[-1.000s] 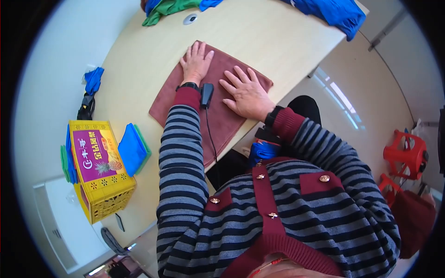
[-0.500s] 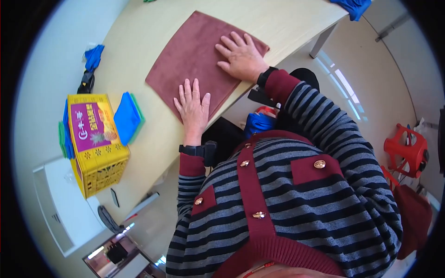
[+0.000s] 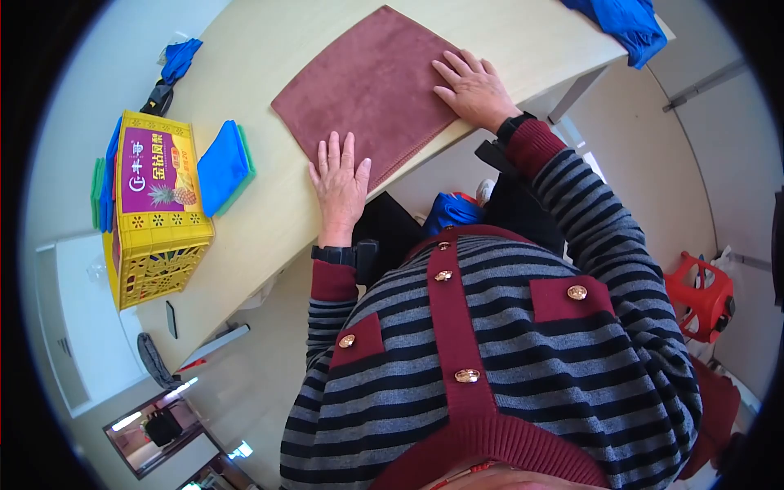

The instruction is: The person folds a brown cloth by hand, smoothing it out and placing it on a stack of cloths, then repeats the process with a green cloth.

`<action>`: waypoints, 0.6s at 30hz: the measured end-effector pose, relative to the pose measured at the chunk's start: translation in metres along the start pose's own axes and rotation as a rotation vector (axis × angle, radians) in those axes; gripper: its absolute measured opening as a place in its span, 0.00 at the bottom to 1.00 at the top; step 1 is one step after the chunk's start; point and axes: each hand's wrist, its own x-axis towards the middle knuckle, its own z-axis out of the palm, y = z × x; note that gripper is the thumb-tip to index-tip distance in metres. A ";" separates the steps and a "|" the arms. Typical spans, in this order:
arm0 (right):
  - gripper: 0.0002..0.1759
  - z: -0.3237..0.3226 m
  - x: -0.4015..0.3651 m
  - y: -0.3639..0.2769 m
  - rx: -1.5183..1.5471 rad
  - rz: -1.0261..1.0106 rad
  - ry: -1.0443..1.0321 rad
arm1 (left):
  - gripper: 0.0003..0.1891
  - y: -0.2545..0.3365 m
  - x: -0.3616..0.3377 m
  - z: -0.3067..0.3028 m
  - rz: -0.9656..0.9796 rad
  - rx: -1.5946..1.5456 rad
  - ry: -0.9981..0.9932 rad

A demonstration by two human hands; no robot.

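Pressing on a maroon cloth, both palms down

Obs.: maroon cloth lies spread out in a single flat layer on the pale wooden desk, its near edge running close along the desk's front edge.

Left hand: palm down at the cloth's near corner. Fingers are straight and slightly apart, with their tips lying on the cloth; the heel of the hand rests on bare desk. Nothing is gripped.

Right hand: palm down on the cloth's right corner, near the desk's edge. Fingers are spread and extended, all lying on top of the fabric. Nothing is gripped here either.

The cloth sits under both sets of fingers, with most of it stretching away beyond them.

Surroundings: yellow plastic crate with a pineapple label stands well to the left. A stack of folded blue cloths lies just beside it, between crate and maroon cloth. A loose blue cloth lies at the desk's far right.
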 end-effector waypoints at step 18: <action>0.35 -0.018 0.041 -0.068 0.127 -0.213 -0.023 | 0.33 -0.005 0.045 -0.003 0.010 0.030 0.093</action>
